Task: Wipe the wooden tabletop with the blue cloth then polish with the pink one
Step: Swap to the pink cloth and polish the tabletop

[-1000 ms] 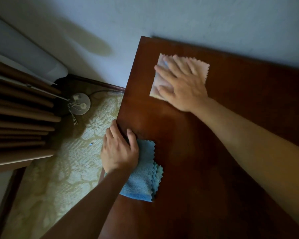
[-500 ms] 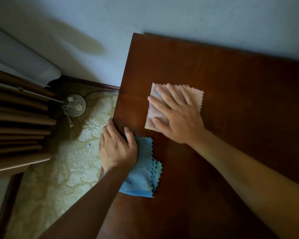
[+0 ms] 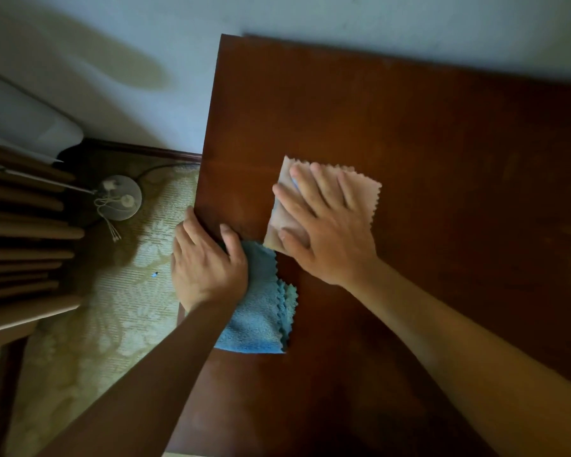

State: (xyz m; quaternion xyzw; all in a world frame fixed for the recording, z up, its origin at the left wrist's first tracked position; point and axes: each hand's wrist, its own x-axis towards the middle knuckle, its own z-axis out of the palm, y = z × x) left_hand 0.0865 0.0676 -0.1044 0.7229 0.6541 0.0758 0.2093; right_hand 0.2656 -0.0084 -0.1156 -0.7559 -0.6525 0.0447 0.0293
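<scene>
Right hand [image 3: 327,232] flat, fingers spread, pressing pink cloth [image 3: 360,189] on the surface [image 3: 442,159]; left hand [image 3: 205,265] hooked over the left edge, resting on blue cloth [image 3: 261,318]. Polishing looks underway: even pressure, overlapping strokes, cloth flat

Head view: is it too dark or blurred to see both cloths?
Head view: dim with a shadowed left forearm, yet the blue cloth and pink cloth read clearly; slight softness on the hands, wide-angle bending at the tabletop edges; no glare.
</scene>
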